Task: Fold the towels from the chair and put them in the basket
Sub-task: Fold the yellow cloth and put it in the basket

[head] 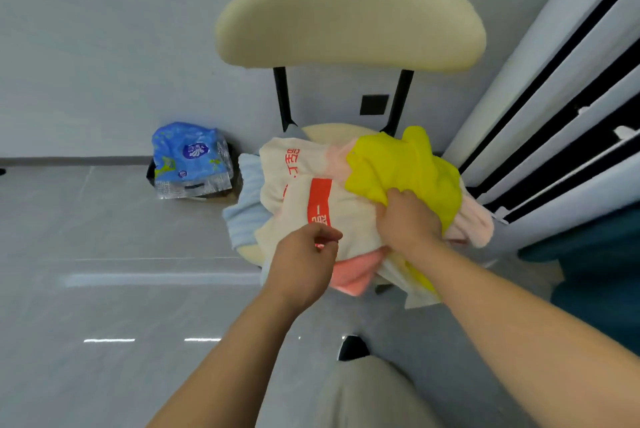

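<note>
Towel pile [311, 185] heaped on the seat of the chair [349, 15], spilling over the seat's front and both side edges; only slivers of seat show. Left hand [301, 261] at chair front, thumb and forefinger pinching the cream towel [360, 220] by its red band. Right hand [408, 220] just beside it, fingers curled round the lower edge of the yellow towel [405, 164] on top of the heap. Light blue towel [246, 206] hangs off the chair's left side as seen, pink towel [474, 223] off the right, coral towel [353, 272] droops off the front. Open floor [121, 254] left of chair, glossy grey tile. Tight on chair's right: white panels with black gaps [554, 98], teal object [595, 272] near. Blue packet [188, 157] on floor behind-left of chair, against the grey wall [104, 47].
</note>
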